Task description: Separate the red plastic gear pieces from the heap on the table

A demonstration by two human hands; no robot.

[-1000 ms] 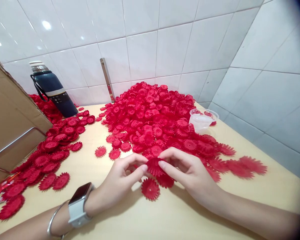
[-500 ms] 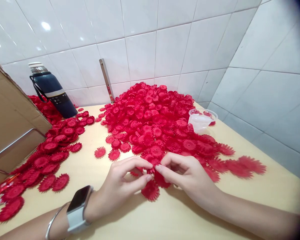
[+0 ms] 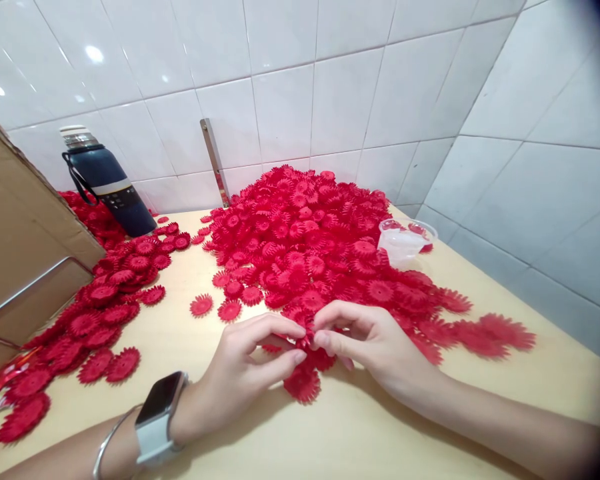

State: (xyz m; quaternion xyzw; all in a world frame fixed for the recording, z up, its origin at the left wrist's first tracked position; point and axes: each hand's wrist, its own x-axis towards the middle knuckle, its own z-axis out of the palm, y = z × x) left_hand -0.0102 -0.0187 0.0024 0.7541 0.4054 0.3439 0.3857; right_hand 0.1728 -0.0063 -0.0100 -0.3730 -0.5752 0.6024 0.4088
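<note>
My left hand [image 3: 245, 373] and my right hand [image 3: 375, 347] meet fingertip to fingertip over a small red flower-shaped piece [image 3: 306, 341], both pinching it just above the table. More red flower pieces lie under the fingers, one [image 3: 303, 385] flat in front of them. A big heap of the same red pieces [image 3: 305, 233] rises right behind my hands. My left wrist carries a watch [image 3: 157, 417] and a bangle.
A second spread of red pieces [image 3: 105, 300] lies at the left beside a cardboard box [image 3: 15, 233]. A dark blue bottle [image 3: 107, 183] stands at the back left. A clear plastic cup [image 3: 405, 241] sits at the heap's right. White tiled walls close the back and right.
The flower piece was held flat between both hands; now the fingertips have closed in and it is bunched small. My hands have barely shifted otherwise.
</note>
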